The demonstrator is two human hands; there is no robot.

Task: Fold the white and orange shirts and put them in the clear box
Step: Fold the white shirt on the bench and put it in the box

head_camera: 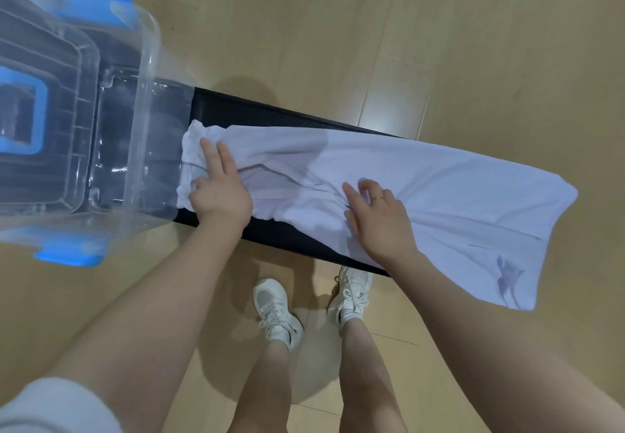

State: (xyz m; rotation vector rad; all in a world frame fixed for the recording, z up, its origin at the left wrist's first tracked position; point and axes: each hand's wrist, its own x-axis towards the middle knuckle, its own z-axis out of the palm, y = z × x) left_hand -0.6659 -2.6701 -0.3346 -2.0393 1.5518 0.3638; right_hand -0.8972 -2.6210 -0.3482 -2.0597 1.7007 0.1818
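The white shirt [422, 182] lies stretched along a narrow black bench [270, 111], its right end hanging past the bench's end. My left hand [216, 185] presses flat on the shirt's bunched left end, right beside the clear box [148, 101]. My right hand [375, 216], with a ring on one finger, rests on the wrinkled middle of the shirt, fingers spread and lightly curled into the cloth. The clear box with blue latches stands on the bench's left end and looks empty. No orange shirt is in view.
A clear lid with a blue handle [30, 118] sits at the far left beside the box. Below the bench are my two feet in white sneakers [277, 311] on the light wooden floor [473, 43].
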